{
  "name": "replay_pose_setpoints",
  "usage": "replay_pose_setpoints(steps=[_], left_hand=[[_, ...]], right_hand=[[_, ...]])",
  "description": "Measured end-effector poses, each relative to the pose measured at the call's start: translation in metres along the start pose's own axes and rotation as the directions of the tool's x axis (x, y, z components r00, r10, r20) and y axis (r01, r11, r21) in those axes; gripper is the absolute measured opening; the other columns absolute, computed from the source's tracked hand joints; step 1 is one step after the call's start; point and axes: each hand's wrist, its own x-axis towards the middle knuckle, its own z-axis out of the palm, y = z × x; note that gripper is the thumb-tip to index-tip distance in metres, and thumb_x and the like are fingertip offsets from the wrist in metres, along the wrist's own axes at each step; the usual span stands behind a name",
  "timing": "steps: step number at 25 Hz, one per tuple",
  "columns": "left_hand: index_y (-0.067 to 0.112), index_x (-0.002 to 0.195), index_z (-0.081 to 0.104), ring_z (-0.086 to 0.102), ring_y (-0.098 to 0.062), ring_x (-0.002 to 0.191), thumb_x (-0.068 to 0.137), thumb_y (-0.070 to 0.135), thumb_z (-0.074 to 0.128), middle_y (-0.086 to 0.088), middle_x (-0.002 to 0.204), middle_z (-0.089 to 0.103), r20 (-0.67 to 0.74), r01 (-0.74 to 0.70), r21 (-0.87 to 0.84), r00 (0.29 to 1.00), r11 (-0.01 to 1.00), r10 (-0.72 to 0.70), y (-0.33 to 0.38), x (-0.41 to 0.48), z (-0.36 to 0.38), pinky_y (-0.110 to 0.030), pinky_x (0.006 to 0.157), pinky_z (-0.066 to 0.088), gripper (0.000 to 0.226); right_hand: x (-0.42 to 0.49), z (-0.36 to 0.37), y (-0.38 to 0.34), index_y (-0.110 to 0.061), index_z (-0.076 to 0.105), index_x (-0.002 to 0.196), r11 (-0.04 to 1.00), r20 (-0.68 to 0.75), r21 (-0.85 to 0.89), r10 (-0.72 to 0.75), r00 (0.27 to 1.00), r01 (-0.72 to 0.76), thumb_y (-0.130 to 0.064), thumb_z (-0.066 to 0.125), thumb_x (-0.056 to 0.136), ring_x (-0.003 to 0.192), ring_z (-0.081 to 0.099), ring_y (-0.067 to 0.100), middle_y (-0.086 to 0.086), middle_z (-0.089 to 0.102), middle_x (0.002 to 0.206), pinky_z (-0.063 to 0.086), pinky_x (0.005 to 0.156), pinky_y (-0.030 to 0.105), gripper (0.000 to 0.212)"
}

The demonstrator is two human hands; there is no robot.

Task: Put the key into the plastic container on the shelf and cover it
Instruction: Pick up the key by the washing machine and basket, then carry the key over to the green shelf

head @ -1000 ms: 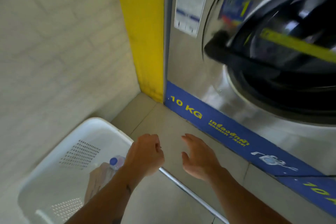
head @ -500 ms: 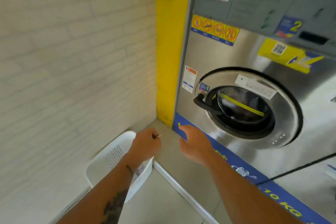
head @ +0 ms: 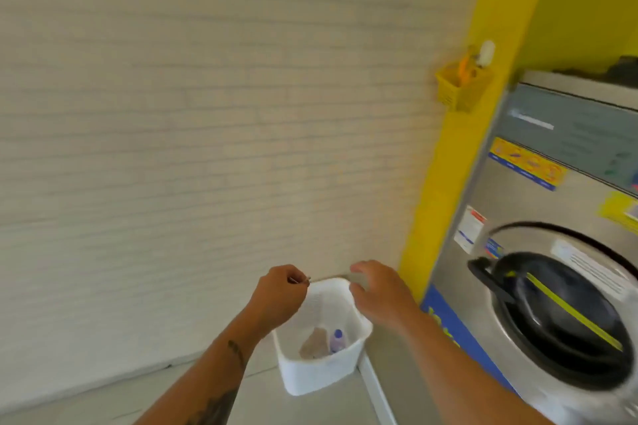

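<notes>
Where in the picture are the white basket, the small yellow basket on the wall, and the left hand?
white basket (head: 321, 378): head view, on its front wall.
yellow basket (head: 464, 88): head view, on its front face.
left hand (head: 281, 297): head view, on the back of the closed hand.

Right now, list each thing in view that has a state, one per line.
left hand: closed, pinching a small metal item, likely the key
right hand: loosely open, empty
white basket: on the floor, uncovered, bottle inside
washer door: shut
yellow wall basket: hung up, items inside
</notes>
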Motion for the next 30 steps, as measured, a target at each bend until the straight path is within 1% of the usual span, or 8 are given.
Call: replay_pose_setpoints(steps=[6, 12, 16, 20, 22, 25, 28, 30], left_hand=[[0.016, 0.090, 0.070, 0.058, -0.014, 0.063, 0.087, 0.011, 0.050, -0.001, 0.102, 0.070, -0.258, 0.103, -0.038, 0.960, 0.994, -0.110, -0.073, -0.086, -0.129, -0.017, 0.048, 0.044, 0.021], [0.016, 0.090, 0.069, 0.059, -0.014, 0.065, 0.087, 0.011, 0.050, -0.002, 0.098, 0.072, -0.437, 0.175, -0.094, 0.877, 0.980, -0.199, -0.158, -0.192, -0.246, -0.016, 0.049, 0.043, 0.020], [0.018, 0.092, 0.070, 0.056, -0.012, 0.061, 0.088, 0.013, 0.050, 0.001, 0.087, 0.070, -0.537, 0.230, -0.131, 0.801, 0.964, -0.264, -0.225, -0.272, -0.323, -0.015, 0.045, 0.042, 0.021], [0.019, 0.092, 0.071, 0.065, -0.017, 0.073, 0.087, 0.012, 0.050, -0.001, 0.092, 0.070, -0.621, 0.293, -0.155, 0.714, 0.943, -0.324, -0.290, -0.346, -0.397, -0.018, 0.051, 0.047, 0.023], [0.018, 0.094, 0.070, 0.065, -0.014, 0.078, 0.087, 0.009, 0.050, -0.001, 0.095, 0.070, -0.652, 0.327, -0.171, 0.670, 0.929, -0.356, -0.318, -0.379, -0.431, -0.016, 0.053, 0.045, 0.023], [0.017, 0.098, 0.070, 0.060, -0.010, 0.076, 0.088, 0.009, 0.051, -0.002, 0.096, 0.068, -0.684, 0.355, -0.212, 0.612, 0.911, -0.398, -0.352, -0.415, -0.474, -0.015, 0.056, 0.041, 0.023], [0.019, 0.091, 0.070, 0.061, -0.013, 0.076, 0.087, 0.011, 0.053, -0.001, 0.092, 0.069, -0.713, 0.378, -0.285, 0.531, 0.881, -0.458, -0.390, -0.442, -0.513, -0.019, 0.061, 0.048, 0.020], [0.019, 0.090, 0.070, 0.061, -0.012, 0.077, 0.088, 0.011, 0.054, -0.001, 0.094, 0.068, -0.723, 0.403, -0.304, 0.493, 0.863, -0.485, -0.415, -0.453, -0.539, -0.017, 0.060, 0.047, 0.018]], right_hand=[[-0.017, 0.055, -0.143, -0.028, 0.052, 0.134, 0.961, 0.123, 0.066, -0.274, 0.954, 0.268, -0.032, 0.050, 0.092, 0.130, 0.046, 0.016, -0.006, 0.052, 0.142, 0.039, 0.108, 0.038, 0.043], [-0.074, 0.131, -0.297, -0.026, 0.054, 0.134, 0.883, 0.226, 0.097, -0.469, 0.854, 0.460, -0.032, 0.049, 0.092, 0.129, 0.048, 0.017, -0.004, 0.053, 0.141, 0.041, 0.106, 0.039, 0.043], [-0.132, 0.191, -0.403, -0.022, 0.053, 0.135, 0.818, 0.284, 0.131, -0.572, 0.770, 0.559, -0.029, 0.048, 0.093, 0.129, 0.048, 0.018, -0.002, 0.053, 0.142, 0.041, 0.106, 0.038, 0.044], [-0.189, 0.252, -0.501, -0.022, 0.054, 0.135, 0.758, 0.327, 0.189, -0.649, 0.687, 0.625, -0.030, 0.049, 0.091, 0.128, 0.050, 0.018, -0.002, 0.054, 0.140, 0.042, 0.105, 0.039, 0.045], [-0.213, 0.281, -0.547, -0.022, 0.054, 0.135, 0.727, 0.361, 0.219, -0.680, 0.638, 0.650, -0.030, 0.049, 0.091, 0.127, 0.051, 0.018, -0.002, 0.055, 0.140, 0.042, 0.105, 0.039, 0.045], [-0.236, 0.319, -0.609, -0.021, 0.054, 0.135, 0.678, 0.397, 0.257, -0.724, 0.564, 0.689, -0.031, 0.049, 0.090, 0.127, 0.050, 0.018, -0.001, 0.055, 0.140, 0.042, 0.105, 0.039, 0.046], [-0.245, 0.360, -0.670, -0.020, 0.054, 0.135, 0.632, 0.417, 0.293, -0.760, 0.499, 0.717, -0.030, 0.050, 0.090, 0.126, 0.051, 0.018, 0.001, 0.055, 0.139, 0.043, 0.104, 0.038, 0.046], [-0.248, 0.390, -0.707, -0.019, 0.055, 0.134, 0.612, 0.428, 0.328, -0.775, 0.465, 0.720, -0.028, 0.051, 0.090, 0.126, 0.051, 0.020, 0.003, 0.056, 0.138, 0.043, 0.104, 0.037, 0.045]])
